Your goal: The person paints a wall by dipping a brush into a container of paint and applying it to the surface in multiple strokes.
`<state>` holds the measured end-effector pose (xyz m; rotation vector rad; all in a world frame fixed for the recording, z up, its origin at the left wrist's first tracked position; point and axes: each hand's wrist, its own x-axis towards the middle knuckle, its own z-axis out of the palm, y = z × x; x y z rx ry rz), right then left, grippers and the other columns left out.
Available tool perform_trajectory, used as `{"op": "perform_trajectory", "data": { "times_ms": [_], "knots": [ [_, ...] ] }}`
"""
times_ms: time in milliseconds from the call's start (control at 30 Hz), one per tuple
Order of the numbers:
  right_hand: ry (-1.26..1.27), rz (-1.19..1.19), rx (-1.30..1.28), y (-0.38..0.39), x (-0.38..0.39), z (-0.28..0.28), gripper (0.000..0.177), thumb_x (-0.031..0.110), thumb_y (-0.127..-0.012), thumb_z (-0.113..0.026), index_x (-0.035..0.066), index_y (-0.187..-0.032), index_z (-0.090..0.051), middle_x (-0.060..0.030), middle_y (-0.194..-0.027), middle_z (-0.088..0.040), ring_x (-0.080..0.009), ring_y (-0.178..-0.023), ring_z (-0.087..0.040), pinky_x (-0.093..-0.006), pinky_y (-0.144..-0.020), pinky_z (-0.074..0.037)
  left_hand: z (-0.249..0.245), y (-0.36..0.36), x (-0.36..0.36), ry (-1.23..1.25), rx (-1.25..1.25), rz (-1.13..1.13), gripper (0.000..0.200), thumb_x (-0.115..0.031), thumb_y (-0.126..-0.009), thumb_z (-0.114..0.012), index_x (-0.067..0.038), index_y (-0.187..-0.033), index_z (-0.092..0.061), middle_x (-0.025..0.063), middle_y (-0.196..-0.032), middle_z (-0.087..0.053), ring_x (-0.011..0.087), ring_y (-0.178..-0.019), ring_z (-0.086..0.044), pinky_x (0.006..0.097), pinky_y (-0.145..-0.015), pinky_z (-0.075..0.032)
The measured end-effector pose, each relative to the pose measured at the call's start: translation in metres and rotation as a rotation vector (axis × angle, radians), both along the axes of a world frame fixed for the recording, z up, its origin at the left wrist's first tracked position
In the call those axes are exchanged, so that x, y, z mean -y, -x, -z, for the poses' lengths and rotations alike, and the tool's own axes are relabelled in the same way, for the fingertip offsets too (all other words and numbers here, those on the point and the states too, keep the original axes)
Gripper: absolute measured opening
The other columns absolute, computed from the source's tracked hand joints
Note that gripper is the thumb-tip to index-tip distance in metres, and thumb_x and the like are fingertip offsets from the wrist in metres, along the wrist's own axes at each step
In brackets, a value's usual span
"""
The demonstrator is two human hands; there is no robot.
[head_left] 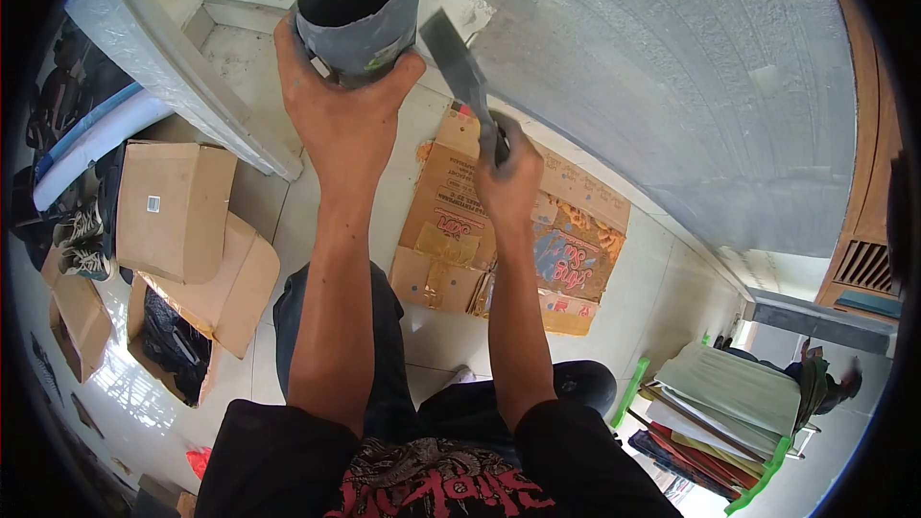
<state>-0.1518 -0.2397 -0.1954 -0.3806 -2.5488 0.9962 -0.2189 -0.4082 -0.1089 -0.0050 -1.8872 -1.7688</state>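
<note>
A dark grey container (357, 34) with a ragged rim is held up near the top of the view. My left hand (345, 101) wraps round its lower part from below. In my right hand (510, 173) is the handle of a putty knife (455, 59), whose wide blade is coated grey and points up and left, just right of the container. Blade and container look slightly apart. Behind them rises a wall (662, 86) smeared with wet-looking grey coating. What lies inside the container is too dark to make out.
Flattened cardboard (446, 221) lies on the tiled floor below the wall. Cardboard boxes (173, 211) and shoes (86, 249) stand at the left, by a pale door frame (182, 67). At the lower right is a rack hung with cloths (739, 384). A wooden frame (868, 182) edges the wall.
</note>
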Motion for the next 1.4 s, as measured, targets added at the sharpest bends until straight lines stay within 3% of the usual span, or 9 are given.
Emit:
{"op": "perform_trajectory", "data": {
  "times_ms": [133, 433, 600, 700, 767, 867, 1000, 1200, 1400],
  "knots": [
    [-0.091, 0.110, -0.099, 0.038, 0.012, -0.006, 0.020, 0.011, -0.091, -0.062, 0.004, -0.108, -0.069, -0.0190, -0.084, -0.069, -0.0351, -0.071, -0.068, -0.0430, -0.065, -0.052, 0.000, 0.000, 0.001, -0.009, 0.003, -0.003, 0.067, -0.008, -0.066, -0.082, 0.002, -0.124, -0.050, 0.0130, -0.111, -0.061, 0.0236, -0.098, -0.061, 0.0350, -0.087, -0.050],
    [-0.229, 0.297, -0.290, 0.044, -0.011, -0.003, 0.019, 0.013, -0.090, -0.064, 0.002, -0.105, -0.071, -0.0198, -0.078, -0.070, -0.0325, -0.070, -0.071, -0.0382, -0.063, -0.052, 0.002, 0.001, 0.001, 0.024, -0.009, 0.000, 0.068, -0.008, -0.066, -0.082, 0.002, -0.124, -0.049, 0.0138, -0.111, -0.061, 0.0238, -0.098, -0.061, 0.0344, -0.087, -0.051],
    [-0.205, 0.344, -0.163, -0.007, -0.033, 0.009, 0.018, 0.018, -0.092, -0.063, 0.002, -0.097, -0.070, -0.0167, -0.067, -0.064, -0.0310, -0.058, -0.062, -0.0390, -0.056, -0.048, 0.001, 0.002, 0.002, 0.001, 0.001, -0.001, 0.068, -0.009, -0.066, -0.083, 0.002, -0.124, -0.049, 0.0137, -0.111, -0.061, 0.0236, -0.098, -0.061, 0.0345, -0.086, -0.051],
    [-0.172, 0.270, 0.042, -0.059, -0.043, 0.053, 0.027, 0.026, -0.092, -0.066, 0.002, -0.080, -0.063, -0.0126, -0.059, -0.055, -0.0285, -0.050, -0.050, -0.0390, -0.051, -0.042, 0.001, 0.001, 0.008, -0.007, 0.008, -0.015, 0.068, -0.010, -0.065, -0.083, 0.001, -0.123, -0.049, 0.0134, -0.110, -0.062, 0.0234, -0.097, -0.061, 0.0348, -0.086, -0.051],
    [-0.255, 0.294, 0.063, -0.093, -0.047, 0.100, 0.020, 0.022, -0.083, -0.072, 0.005, -0.082, -0.061, -0.0127, -0.066, -0.059, -0.0324, -0.056, -0.059, -0.0403, -0.055, -0.048, 0.001, 0.002, 0.012, -0.009, 0.015, -0.026, 0.069, -0.010, -0.065, -0.083, 0.001, -0.124, -0.049, 0.0133, -0.109, -0.063, 0.0232, -0.097, -0.061, 0.0349, -0.086, -0.051],
    [-0.430, 0.299, 0.092, -0.138, -0.065, 0.178, 0.019, 0.019, -0.077, -0.075, 0.007, -0.082, -0.062, -0.0130, -0.068, -0.062, -0.0333, -0.059, -0.062, -0.0425, -0.056, -0.050, 0.000, 0.003, 0.019, 0.035, 0.018, -0.029, 0.069, -0.011, -0.065, -0.084, 0.001, -0.124, -0.049, 0.0128, -0.108, -0.063, 0.0231, -0.096, -0.061, 0.0349, -0.086, -0.051],
    [-0.390, 0.249, 0.143, -0.159, -0.070, 0.230, 0.023, 0.020, -0.071, -0.078, 0.007, -0.083, -0.064, -0.0144, -0.071, -0.063, -0.0343, -0.063, -0.064, -0.0444, -0.056, -0.050, -0.002, 0.003, 0.020, 0.040, 0.005, -0.065, 0.069, -0.011, -0.065, -0.083, 0.001, -0.123, -0.050, 0.0133, -0.110, -0.061, 0.0229, -0.098, -0.060, 0.0345, -0.086, -0.050],
    [-0.316, 0.258, 0.293, -0.152, -0.039, 0.262, 0.031, 0.028, -0.067, -0.081, 0.011, -0.087, -0.065, -0.0130, -0.078, -0.066, -0.0350, -0.071, -0.066, -0.0463, -0.062, -0.051, -0.003, 0.002, 0.018, 0.083, 0.009, -0.040, 0.068, -0.013, -0.067, -0.082, 0.002, -0.125, -0.049, 0.0132, -0.115, -0.058, 0.0241, -0.102, -0.057, 0.0353, -0.090, -0.047],
    [-0.216, 0.213, 0.159, -0.103, 0.059, 0.258, 0.026, 0.025, -0.068, -0.079, 0.010, -0.084, -0.065, -0.0131, -0.075, -0.065, -0.0346, -0.068, -0.065, -0.0475, -0.061, -0.049, 0.008, 0.013, 0.026, 0.065, 0.007, -0.045, 0.068, -0.013, -0.067, -0.082, 0.001, -0.125, -0.049, 0.0127, -0.115, -0.058, 0.0242, -0.103, -0.056, 0.0354, -0.094, -0.045]
  ]
}}
